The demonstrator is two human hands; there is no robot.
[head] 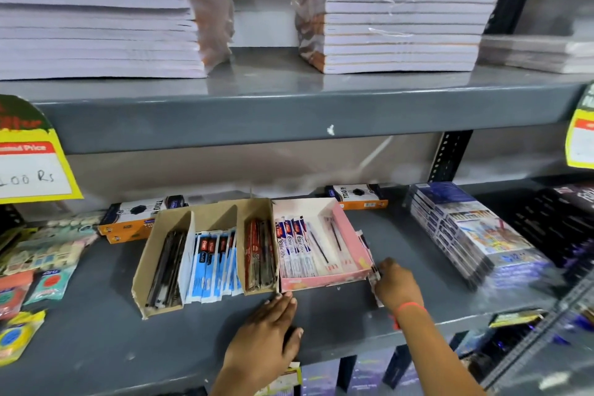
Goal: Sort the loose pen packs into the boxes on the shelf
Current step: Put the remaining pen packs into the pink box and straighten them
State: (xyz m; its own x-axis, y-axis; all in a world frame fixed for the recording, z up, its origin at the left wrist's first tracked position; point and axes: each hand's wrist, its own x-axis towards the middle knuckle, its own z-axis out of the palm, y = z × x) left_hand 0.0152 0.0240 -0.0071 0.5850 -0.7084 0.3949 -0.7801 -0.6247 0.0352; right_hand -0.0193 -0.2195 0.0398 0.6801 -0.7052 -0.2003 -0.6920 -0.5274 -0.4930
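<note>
A brown cardboard box [141,270] on the grey shelf holds dark pens, blue-and-white pen packs [213,262] and red packs [258,255] in separate compartments. Touching its right side, a pink box [352,236] holds white pen packs [295,247]. My left hand [268,334] lies flat on the shelf in front of the two boxes, fingertips near their front edges, holding nothing. My right hand [397,286] is at the pink box's front right corner, fingers closed on a loose pen pack [374,278] that is mostly hidden by the hand.
Orange-and-black boxes [128,219] stand behind the cardboard box. A stack of blue packs [466,231] sits to the right, small packets [45,270] to the left. Notebook stacks [401,10] fill the shelf above. A yellow price tag [32,164] hangs at the left.
</note>
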